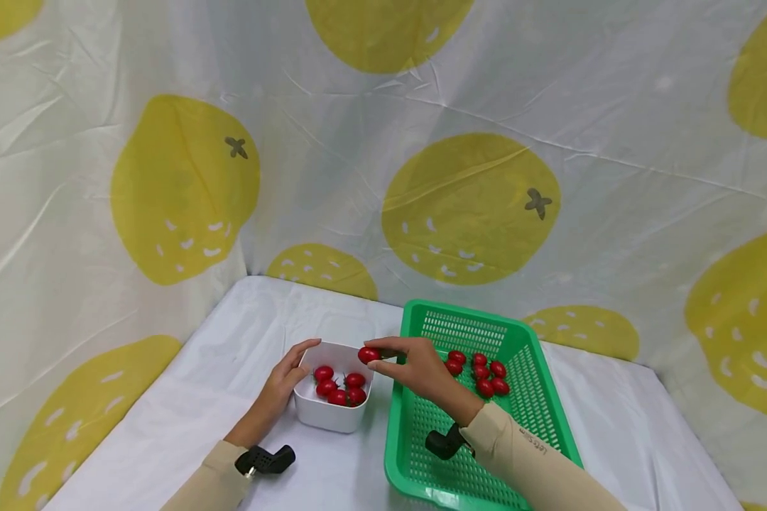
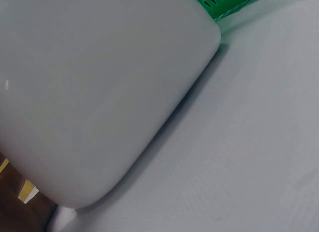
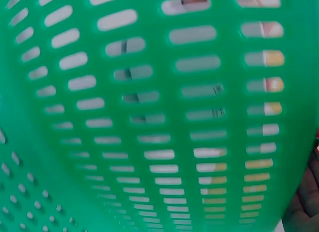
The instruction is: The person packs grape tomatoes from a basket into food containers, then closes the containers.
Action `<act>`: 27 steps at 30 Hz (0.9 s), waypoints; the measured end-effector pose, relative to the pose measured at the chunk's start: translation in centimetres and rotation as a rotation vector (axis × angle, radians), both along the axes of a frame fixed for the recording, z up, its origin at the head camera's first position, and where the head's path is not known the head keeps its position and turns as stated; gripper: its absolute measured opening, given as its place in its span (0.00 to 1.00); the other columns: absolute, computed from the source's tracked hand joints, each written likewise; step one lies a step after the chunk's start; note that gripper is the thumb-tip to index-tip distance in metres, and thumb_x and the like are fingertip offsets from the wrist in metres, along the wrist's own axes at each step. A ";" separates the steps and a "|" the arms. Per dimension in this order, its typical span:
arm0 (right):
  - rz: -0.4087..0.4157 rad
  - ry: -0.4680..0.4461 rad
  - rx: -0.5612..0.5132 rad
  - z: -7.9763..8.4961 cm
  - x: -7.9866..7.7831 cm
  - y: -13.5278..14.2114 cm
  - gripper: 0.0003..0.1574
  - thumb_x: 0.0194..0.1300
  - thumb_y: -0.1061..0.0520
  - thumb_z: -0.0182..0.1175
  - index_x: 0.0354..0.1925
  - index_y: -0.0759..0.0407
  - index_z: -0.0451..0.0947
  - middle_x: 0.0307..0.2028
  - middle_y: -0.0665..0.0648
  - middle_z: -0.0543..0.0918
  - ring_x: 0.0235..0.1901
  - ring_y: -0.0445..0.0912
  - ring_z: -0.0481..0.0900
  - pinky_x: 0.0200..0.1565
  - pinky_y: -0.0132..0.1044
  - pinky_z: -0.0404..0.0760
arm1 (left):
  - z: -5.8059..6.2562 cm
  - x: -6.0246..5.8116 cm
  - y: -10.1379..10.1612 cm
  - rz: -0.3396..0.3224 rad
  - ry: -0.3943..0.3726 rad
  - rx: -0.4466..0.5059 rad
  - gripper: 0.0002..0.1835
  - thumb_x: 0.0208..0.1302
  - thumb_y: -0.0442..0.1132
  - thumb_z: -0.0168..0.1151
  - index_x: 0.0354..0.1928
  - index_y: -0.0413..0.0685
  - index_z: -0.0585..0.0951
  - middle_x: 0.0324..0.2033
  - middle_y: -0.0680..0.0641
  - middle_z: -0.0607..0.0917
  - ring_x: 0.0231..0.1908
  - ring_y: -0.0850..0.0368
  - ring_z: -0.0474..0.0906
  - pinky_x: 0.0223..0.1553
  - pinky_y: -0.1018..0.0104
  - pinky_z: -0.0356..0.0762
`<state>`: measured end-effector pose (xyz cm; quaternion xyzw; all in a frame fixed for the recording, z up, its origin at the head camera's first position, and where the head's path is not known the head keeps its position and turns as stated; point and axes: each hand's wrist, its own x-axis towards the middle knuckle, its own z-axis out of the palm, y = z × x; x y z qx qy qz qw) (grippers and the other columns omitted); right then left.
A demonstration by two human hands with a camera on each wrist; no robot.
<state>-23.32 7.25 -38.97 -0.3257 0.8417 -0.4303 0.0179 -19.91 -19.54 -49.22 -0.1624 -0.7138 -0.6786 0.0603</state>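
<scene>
While your left hand point(image 1: 287, 372) holds the box point(image 1: 328, 419) by its left side, your right hand point(image 1: 418, 365) pinches one tomato point(image 1: 369, 355) between thumb and fingers, above the box's far right corner. Your hands are apart from each other, one at each side of the box. On the left one, the thumb is at the box's rim and the fingers reach round toward its far edge.

Five loose tomatoes point(image 1: 356, 396) lie inside the box, bunched toward its near right part. Just right of the box you have the basket point(image 1: 393, 426), green and slotted, with seven loose tomatoes visible point(image 1: 484, 387) grouped in its far part. Your right forearm crosses over that basket. Box and basket rest on the white cloth point(image 1: 230, 376); behind the box hangs a curtain point(image 1: 332, 177) with big yellow lemon prints point(image 1: 473, 206).

Your sleeves point(image 1: 524, 454) are beige, and a black wrist camera point(image 1: 265, 460) sits on each wrist, nearer you than the box. Your left wrist view is mostly box wall, a bit of basket beyond it. Your right wrist view is mostly basket slots; part of your hand shows at the edge, grip too cut off to tell there.
</scene>
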 end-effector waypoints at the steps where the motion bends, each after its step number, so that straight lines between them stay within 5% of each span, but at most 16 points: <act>1: 0.008 -0.007 -0.001 0.0 0.0 -0.3 0.22 0.60 0.51 0.68 0.53 0.53 0.82 0.44 0.46 0.86 0.42 0.39 0.83 0.42 0.35 0.83 | 0.0 0.0 0.0 0.001 -0.002 0.001 0.24 0.72 0.35 0.41 0.69 0.52 0.65 0.71 0.45 0.62 0.73 0.44 0.43 0.68 0.36 0.38; 10: 0.036 -0.025 0.042 -0.5 0.0 -1.6 0.23 0.61 0.50 0.67 0.54 0.52 0.81 0.45 0.42 0.84 0.45 0.38 0.81 0.46 0.35 0.81 | 0.0 0.0 -0.1 -0.008 -0.025 0.000 0.24 0.72 0.35 0.40 0.69 0.54 0.65 0.71 0.46 0.61 0.74 0.45 0.42 0.68 0.36 0.37; 27: 0.056 0.074 0.084 -1.5 -0.2 -1.5 0.27 0.61 0.47 0.67 0.57 0.52 0.79 0.51 0.45 0.83 0.53 0.40 0.79 0.54 0.44 0.78 | 0.0 -0.1 -0.4 -0.010 -0.039 -0.023 0.23 0.74 0.37 0.41 0.69 0.54 0.64 0.72 0.46 0.60 0.74 0.42 0.40 0.67 0.32 0.35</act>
